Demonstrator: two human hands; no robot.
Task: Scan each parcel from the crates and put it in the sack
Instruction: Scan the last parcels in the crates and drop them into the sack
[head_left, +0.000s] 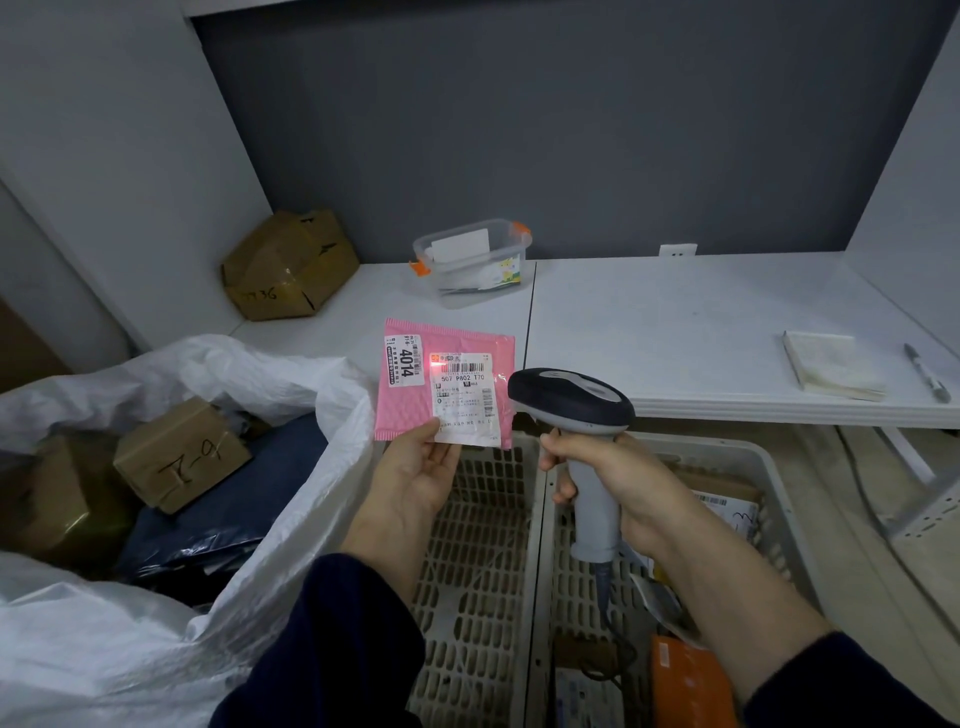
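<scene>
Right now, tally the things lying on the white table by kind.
Cardboard box: 1
Clear plastic container: 1
Notepad: 1
Pen: 1
Total: 4

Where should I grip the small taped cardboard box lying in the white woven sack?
Grip the small taped cardboard box across its two long side faces, coming from above: it lies tilted, top face exposed, in the white woven sack, whose open mouth faces up.

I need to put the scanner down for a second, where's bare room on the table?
Bare tabletop lies between the clear plastic box and the notepad. The far-left corner holds a cardboard box; a pen lines the right edge.
</scene>
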